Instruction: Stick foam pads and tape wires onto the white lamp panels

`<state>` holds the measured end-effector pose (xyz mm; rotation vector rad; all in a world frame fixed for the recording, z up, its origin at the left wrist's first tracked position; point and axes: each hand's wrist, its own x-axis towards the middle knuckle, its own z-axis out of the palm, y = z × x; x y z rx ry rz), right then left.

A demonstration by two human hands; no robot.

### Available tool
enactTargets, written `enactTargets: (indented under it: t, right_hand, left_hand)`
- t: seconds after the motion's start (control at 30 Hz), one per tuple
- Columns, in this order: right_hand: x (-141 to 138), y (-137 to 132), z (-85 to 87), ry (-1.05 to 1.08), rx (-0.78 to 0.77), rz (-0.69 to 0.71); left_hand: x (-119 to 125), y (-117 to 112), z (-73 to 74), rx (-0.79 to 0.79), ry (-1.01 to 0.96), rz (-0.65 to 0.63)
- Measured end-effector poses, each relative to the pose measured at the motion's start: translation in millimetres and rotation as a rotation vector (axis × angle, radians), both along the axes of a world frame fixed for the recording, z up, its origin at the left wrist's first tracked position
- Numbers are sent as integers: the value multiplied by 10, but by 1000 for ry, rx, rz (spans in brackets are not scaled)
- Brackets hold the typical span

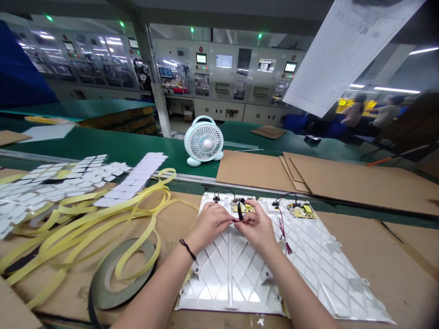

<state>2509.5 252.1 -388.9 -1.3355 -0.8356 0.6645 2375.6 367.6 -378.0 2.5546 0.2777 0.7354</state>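
Over a white ribbed plastic panel (236, 274), my left hand (211, 222) and my right hand (255, 226) meet fingertip to fingertip. A thin dark-red piece, apparently wire (234, 221), shows between the fingertips; its run is mostly hidden. My left hand is closed in a pinch on it. A short black tape strip (239, 210) stands up at my right hand's closed fingers. Just behind the hands, a small circuit board (244, 205) with yellow parts sits at the panel's far edge, partly covered.
A second white panel (322, 260) carries a board (302, 210) and a red-black wire bundle (283, 233). Left lie a black tape roll (99, 278), yellow strips (73, 249) and white label sheets (137, 176). Beyond are a fan (206, 141), cardboard sheets (353, 178) and a hanging paper (346, 55).
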Motion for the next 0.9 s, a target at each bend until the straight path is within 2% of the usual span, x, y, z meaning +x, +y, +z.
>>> enactTargets:
  t: [0.13,0.3,0.37,0.5,0.67,0.77,0.9]
  right_hand:
    - [60,-34,49,-11,-21,51]
    - [232,-97,94,-170,-82,109]
    - [332,-123,104,-235,-87,75]
    - [607,-216,152,-297,-129,-80]
    - [906,-341,168,-336,-231,-248]
    - [952,-371,122,-431,-317,-249]
    - [942,-398,84,-626,-436,-208]
  left_hand:
    - [-8,50,-51,-3,-29,-11]
    - [-48,124,-61,-1,-20,35]
    - [-66,134,-36,-14,-13,39]
    - [-73,143,3,-76,-9,73]
    - [-49,186,-32,-133,1,88]
    - [-44,213,-69,-177,68,80]
    - [-24,216,-78,-158,222,135]
